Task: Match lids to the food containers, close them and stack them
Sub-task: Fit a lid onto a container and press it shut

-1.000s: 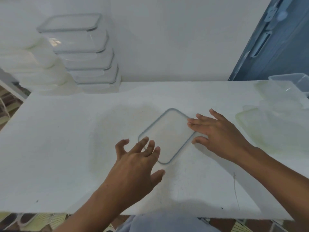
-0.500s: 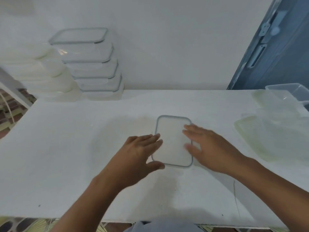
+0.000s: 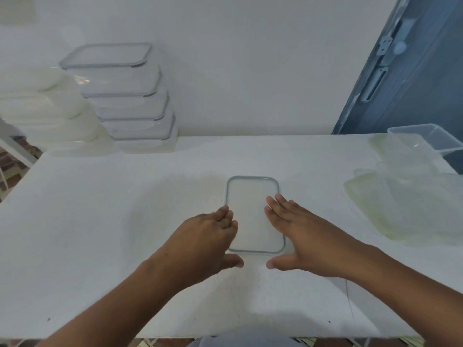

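Clear rectangular grey-rimmed plastic lid (image 3: 251,209) lies flat mid-table on the white table (image 3: 100,221), flanked by the left hand (image 3: 203,241) at its 9 o'clock edge and the right hand (image 3: 305,236) resting across its 3 o'clock edge, both flat-fingered and gripping nothing, probably squaring it for pickup.

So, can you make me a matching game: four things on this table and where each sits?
Things:
1 grey-rimmed lid
2 stack of closed containers
3 open container
4 pile of loose lids

Places:
A far left, by the wall
B far right corner
C between left hand and right hand
D right side, just in front of the open container

Pairs: 1-C, 2-A, 3-B, 4-D
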{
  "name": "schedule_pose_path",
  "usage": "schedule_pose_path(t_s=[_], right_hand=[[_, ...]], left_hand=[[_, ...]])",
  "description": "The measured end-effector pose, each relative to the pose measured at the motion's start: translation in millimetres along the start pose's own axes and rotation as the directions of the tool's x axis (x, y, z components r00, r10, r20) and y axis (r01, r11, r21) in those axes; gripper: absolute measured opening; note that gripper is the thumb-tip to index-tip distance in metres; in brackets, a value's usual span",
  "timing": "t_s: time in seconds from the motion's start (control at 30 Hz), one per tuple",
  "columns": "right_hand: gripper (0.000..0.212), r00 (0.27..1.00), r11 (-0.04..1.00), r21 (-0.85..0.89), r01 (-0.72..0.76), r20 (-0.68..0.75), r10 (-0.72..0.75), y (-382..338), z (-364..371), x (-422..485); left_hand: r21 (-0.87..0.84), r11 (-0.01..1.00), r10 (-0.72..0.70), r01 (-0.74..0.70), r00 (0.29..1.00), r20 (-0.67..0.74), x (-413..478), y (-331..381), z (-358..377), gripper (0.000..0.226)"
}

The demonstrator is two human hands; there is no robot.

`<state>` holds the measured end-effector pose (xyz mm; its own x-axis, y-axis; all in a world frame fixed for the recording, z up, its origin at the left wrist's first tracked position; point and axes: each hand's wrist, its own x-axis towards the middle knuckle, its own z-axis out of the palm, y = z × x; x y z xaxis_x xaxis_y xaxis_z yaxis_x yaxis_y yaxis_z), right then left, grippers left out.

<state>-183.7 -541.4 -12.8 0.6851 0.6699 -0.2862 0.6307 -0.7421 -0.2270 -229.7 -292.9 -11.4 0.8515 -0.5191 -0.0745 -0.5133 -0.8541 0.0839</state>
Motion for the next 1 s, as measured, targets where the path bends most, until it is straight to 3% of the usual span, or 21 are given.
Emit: schedule_pose_path(t_s=[0.2, 0.3, 0.4, 0.5, 0.67, 0.73, 1.0], right_hand=[[0.107, 0.999, 1.0, -0.005, -0.008, -0.039, 0.008, -3.0, -0.6, 1.7], [0.106, 0.996, 0.999, -0.026, -0.044, -0.079, 0.041, -10.8, 4.4, 2.5], [0.097, 0.985, 0.991, -0.091, -0.101, -0.152, 0.086, -13.8, 17.4, 4.1], [0.095, 0.986, 0.986, -0.121, -0.112, -0.136, 0.096, -13.0, 20.9, 5.0], [0.101, 0.984, 0.983, -0.149, -0.11, -0.156, 0.086, -14.2, 15.4, 0.9], [0.106, 0.983, 0.991, -0.087, -0.104, -0.159, 0.09, -13.8, 14.3, 0.8], [0.102, 0.981, 0.989, -0.121, -0.087, -0.181, 0.064, -14.0, 22.9, -3.3]], left_hand=[[0.066, 0.998, -0.013, 0.011, 0.999, 0.041, 2.0, 2.8, -0.5, 0.092], [0.141, 0.989, -0.041, 0.037, 0.999, 0.025, 0.7, 0.6, 4.0, 0.08], [0.103, 0.994, -0.01, 0.022, 0.994, -0.112, -4.5, -1.2, 22.6, 0.064], [0.093, 0.995, -0.016, 0.034, 0.982, -0.187, -7.3, -0.1, 28.6, 0.062], [0.034, 0.998, -0.039, 0.049, 0.968, -0.248, -10.6, -1.9, 34.0, 0.064], [0.007, 0.999, -0.045, 0.049, 0.964, -0.262, -11.8, -1.1, 36.1, 0.066], [-0.036, 0.998, -0.055, 0.046, 0.957, -0.284, -18.5, -11.4, 38.5, 0.067]])
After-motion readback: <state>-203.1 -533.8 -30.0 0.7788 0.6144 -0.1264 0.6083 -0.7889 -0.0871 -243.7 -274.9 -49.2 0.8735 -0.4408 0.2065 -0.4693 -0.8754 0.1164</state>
